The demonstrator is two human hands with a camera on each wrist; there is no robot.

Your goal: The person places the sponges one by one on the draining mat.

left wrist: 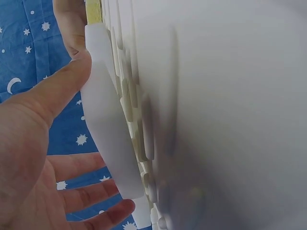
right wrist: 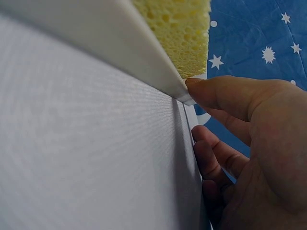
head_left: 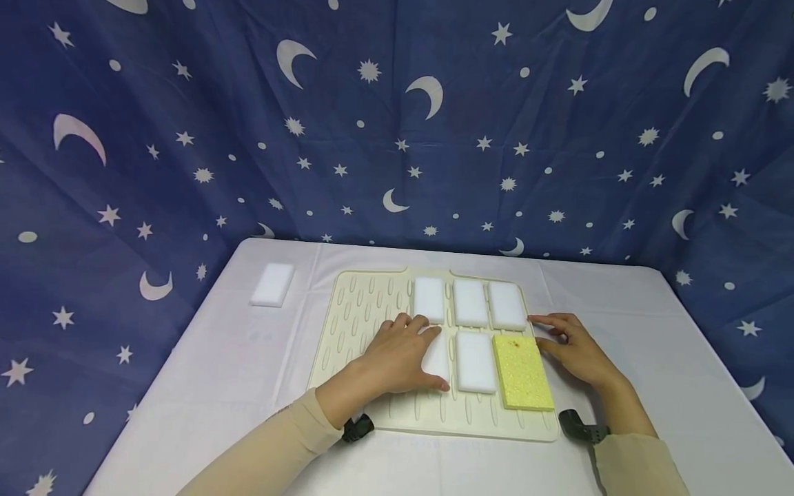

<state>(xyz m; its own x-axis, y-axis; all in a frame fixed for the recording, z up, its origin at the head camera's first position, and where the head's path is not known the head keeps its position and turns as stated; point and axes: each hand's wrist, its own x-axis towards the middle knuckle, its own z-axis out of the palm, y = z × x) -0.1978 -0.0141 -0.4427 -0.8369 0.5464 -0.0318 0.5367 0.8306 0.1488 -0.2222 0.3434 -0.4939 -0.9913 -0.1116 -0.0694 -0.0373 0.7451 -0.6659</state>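
Observation:
My left hand (head_left: 400, 355) reaches over a white sponge (head_left: 437, 358) on the cream ridged mat (head_left: 353, 324). Its thumb is at the near end and its fingers are at the far end, spanning the sponge lengthwise; the hand hides part of it. In the left wrist view, this white sponge (left wrist: 108, 110) lies between thumb and fingers. My right hand (head_left: 573, 348) is at the mat's right edge, index fingertip near the upper right white sponge (head_left: 506, 305). Its thumb touches the edge beside the yellow sponge (head_left: 524, 372), whose porous surface (right wrist: 180, 33) shows in the right wrist view.
Two more white sponges, one at the left (head_left: 429, 300) and one in the middle (head_left: 470, 303), form the mat's back row. Another white sponge (head_left: 476, 363) sits left of the yellow one. A lone white sponge (head_left: 273, 284) lies on the white tablecloth (head_left: 223, 372) at the far left.

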